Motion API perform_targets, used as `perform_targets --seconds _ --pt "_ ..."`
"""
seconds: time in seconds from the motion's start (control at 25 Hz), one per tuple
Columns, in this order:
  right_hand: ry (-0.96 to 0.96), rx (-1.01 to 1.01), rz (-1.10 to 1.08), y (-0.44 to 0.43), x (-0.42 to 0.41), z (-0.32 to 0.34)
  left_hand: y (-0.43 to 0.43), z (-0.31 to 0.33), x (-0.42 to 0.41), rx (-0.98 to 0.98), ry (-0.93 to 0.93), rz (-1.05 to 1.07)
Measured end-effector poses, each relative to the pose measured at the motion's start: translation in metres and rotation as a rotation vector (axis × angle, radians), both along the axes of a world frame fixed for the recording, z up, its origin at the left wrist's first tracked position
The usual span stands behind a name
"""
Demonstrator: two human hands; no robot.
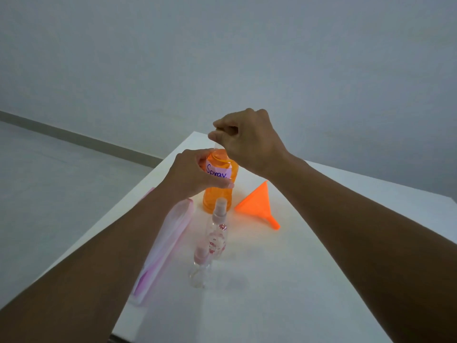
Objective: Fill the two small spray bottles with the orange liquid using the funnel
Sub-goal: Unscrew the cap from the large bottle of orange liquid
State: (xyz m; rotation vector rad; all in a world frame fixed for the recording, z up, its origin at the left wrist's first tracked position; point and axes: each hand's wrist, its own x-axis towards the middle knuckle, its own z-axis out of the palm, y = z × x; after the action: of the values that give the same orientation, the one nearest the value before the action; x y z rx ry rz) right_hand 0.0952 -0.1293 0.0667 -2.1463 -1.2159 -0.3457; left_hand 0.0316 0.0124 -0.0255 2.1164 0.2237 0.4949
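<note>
**A:** Any writing to read?

**B:** One white paper label (218, 171) on the tall clear plastic bottle of orange liquid (217, 196), with "Spray" handwritten in purple ink. The small bottles carry only a pink flower print.

**A:** And the hands?

**B:** The left hand (191, 174) wraps the tall bottle's body, thumb under the label. The right hand (247, 139) sits on top, fingers curled tight round the pale cap (215, 145), which is mostly hidden.

**A:** Where are the task's things?

**B:** The two small clear spray bottles stand upright in front of the tall bottle, the farther one (218, 226) just behind the nearer one (200, 266), pump tops on. The orange plastic funnel (254, 204) lies on its side just right of the tall bottle, spout towards the viewer.

**A:** Edges, room?

**B:** A pink-and-white soft pouch (168, 243) lies along the left edge of the white table (309, 268). The table's far corner is just behind the tall bottle. The widest stretch of tabletop is to the right of the funnel.
</note>
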Motion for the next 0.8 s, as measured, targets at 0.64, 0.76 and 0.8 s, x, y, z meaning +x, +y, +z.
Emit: perform_targets --seconds 0.64,0.76,0.8 --pt "-0.135 -0.513 0.083 -0.001 0.015 0.039 -0.002 -0.003 0.002 0.038 0.037 0.047" --pt "-0.159 -0.608 0.129 -0.009 0.013 0.05 -0.003 -0.003 0.003 0.033 0.047 0.056" --pt "-0.132 -0.624 0.133 -0.01 0.011 0.053 -0.004 -0.003 0.003 0.033 0.053 0.06"
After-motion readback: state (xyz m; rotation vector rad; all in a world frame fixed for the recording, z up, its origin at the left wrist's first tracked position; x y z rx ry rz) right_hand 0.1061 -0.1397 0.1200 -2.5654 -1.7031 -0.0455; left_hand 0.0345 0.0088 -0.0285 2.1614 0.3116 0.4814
